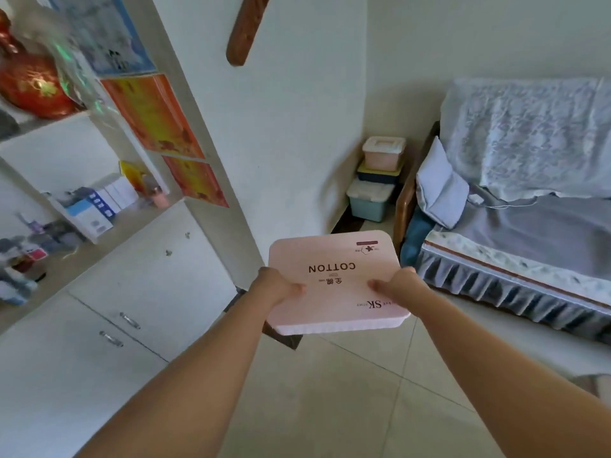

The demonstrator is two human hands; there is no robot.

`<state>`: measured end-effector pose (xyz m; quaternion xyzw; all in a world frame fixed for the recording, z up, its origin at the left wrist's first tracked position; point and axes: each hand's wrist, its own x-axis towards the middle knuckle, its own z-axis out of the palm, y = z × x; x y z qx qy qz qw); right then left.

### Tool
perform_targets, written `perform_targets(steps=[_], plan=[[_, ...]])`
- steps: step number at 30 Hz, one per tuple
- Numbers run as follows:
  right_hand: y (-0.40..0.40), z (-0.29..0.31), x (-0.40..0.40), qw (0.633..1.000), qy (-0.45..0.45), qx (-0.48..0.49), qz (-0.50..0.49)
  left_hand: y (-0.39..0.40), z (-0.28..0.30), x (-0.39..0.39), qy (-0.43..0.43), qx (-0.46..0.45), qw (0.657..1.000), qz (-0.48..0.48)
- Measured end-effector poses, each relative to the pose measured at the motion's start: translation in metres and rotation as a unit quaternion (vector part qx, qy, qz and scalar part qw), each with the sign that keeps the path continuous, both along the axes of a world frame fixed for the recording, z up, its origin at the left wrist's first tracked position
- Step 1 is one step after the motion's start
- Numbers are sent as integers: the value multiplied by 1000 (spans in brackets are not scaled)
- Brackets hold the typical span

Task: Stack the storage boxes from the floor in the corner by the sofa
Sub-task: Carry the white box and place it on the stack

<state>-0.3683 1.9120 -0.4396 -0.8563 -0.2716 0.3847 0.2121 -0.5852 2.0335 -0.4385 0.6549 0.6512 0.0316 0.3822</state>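
You've got the pink box (337, 282) up in the air out in front of you, held flat and level, its "COTTON" print reading upside down from where you stand, so the far edge leads toward the corner. Your left hand (279, 289) grips the left near corner, thumb pressed on the lid and the other fingers tucked out of sight beneath; your right hand (396, 285) does the same on the right side, thumb on top, pinching the rim. A grip on both sides like that looks meant to keep the lid level for setting down. Both forearms reach well forward, nearly straight, wrists turned inward toward each other. Ahead, in the corner beside the sofa (515, 206), the stack is already three high: a blue box (368, 206) with a white lid at the bottom, a dark box (380, 175) with a yellow rim on that, and a smaller pink tub (383, 153) with a handled lid on top. Your box is well apart from that pile, over the tiled floor (347, 391). My guess is it goes on next, and that handled lid may make a wobbly seat.
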Motion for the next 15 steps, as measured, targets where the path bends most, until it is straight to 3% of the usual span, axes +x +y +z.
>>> perform_targets(steps=[6, 15], plan=[[137, -15, 88, 998, -10, 23, -53, 169, -6, 109, 36, -4, 995, -88], [347, -26, 253, 994, 29, 17, -108, 393, -17, 291, -3, -29, 997, -70]])
